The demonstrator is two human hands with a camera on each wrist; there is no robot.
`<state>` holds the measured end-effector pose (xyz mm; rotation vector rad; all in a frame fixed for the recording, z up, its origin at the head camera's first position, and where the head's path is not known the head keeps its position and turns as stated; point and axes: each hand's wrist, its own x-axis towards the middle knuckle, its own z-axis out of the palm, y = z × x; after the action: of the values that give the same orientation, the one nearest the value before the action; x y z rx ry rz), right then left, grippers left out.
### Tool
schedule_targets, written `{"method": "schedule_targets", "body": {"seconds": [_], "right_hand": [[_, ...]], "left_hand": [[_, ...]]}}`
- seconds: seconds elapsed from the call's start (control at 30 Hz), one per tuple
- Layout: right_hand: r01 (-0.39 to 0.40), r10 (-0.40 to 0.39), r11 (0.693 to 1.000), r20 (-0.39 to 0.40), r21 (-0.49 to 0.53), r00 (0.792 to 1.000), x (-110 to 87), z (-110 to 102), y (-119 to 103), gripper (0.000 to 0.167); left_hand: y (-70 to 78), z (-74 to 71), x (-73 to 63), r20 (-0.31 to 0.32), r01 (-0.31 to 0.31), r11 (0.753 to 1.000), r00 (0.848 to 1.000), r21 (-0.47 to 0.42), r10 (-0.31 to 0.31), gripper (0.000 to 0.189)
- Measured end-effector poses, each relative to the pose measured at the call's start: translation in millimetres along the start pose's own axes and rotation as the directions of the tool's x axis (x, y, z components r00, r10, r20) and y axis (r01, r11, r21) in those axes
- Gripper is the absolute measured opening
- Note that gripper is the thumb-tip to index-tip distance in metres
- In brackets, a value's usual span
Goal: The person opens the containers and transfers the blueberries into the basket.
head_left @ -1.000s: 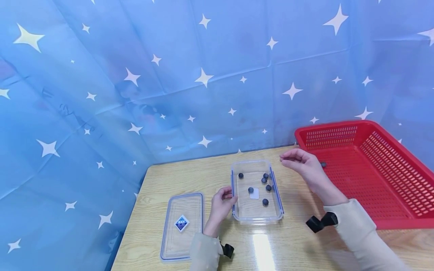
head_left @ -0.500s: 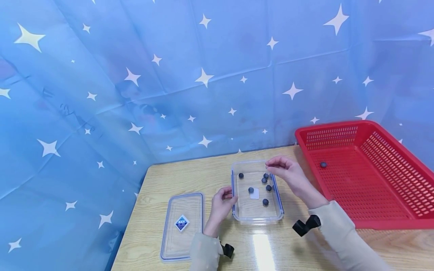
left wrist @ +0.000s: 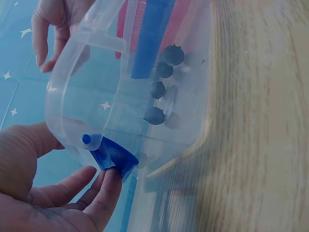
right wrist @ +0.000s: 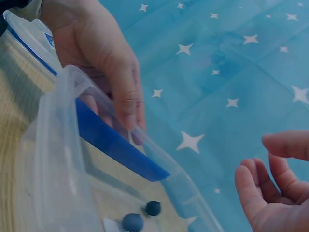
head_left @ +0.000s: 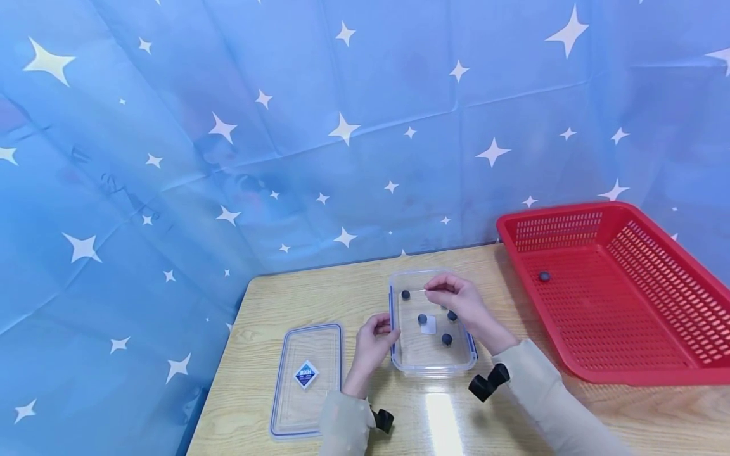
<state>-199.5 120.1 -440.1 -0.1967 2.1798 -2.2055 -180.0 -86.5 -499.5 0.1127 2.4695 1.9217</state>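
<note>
A clear container (head_left: 428, 368) with blue side strips stands on the wood-grained table (head_left: 342, 291), just below and right of the centre of the head view. The left hand (head_left: 373, 345) is clamped on its left wall, thumb over the rim and fingers outside; in the left wrist view, left of centre at the bottom, fingertips touch a blue latch (left wrist: 116, 157). The right hand (head_left: 459, 304) hangs above the container's upper right part, its fingers bent, and in the right wrist view, at the lower right, thumb and fingers are apart with nothing seen between them. Dark berries (head_left: 447, 339) lie inside the container: one at its upper left, one touching a white square (head_left: 429, 325) near the middle, the others toward the right side, at least one partly hidden by the right hand. One more berry (head_left: 544, 276) sits in the upper left part of the red basket (head_left: 610, 316), which fills the right of the frame. At the lower left, a blue-edged lid (head_left: 308, 408) with a diamond label (head_left: 306, 374) lies flat on the table. Behind everything hangs a blue backdrop (head_left: 296, 158) with white stars
</note>
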Motion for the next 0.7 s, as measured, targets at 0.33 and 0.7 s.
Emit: {"method": "schedule_targets", "body": {"seconds": [0.33,0.7], "right_hand": [[-0.062,0.062,0.998,-0.012,0.003,0.998,10.2,19.7,16.6,0.028],[-0.169,0.154,0.972,-0.101,-0.165,0.983,19.5,33.4,29.8,0.021]], "left_hand": [[-0.5,0.6,0.3,-0.003,0.002,1.000,1.000,-0.004,-0.002,0.035],[11.5,0.5,-4.6,-0.011,0.015,0.998,1.000,-0.058,-0.016,0.035]]}}
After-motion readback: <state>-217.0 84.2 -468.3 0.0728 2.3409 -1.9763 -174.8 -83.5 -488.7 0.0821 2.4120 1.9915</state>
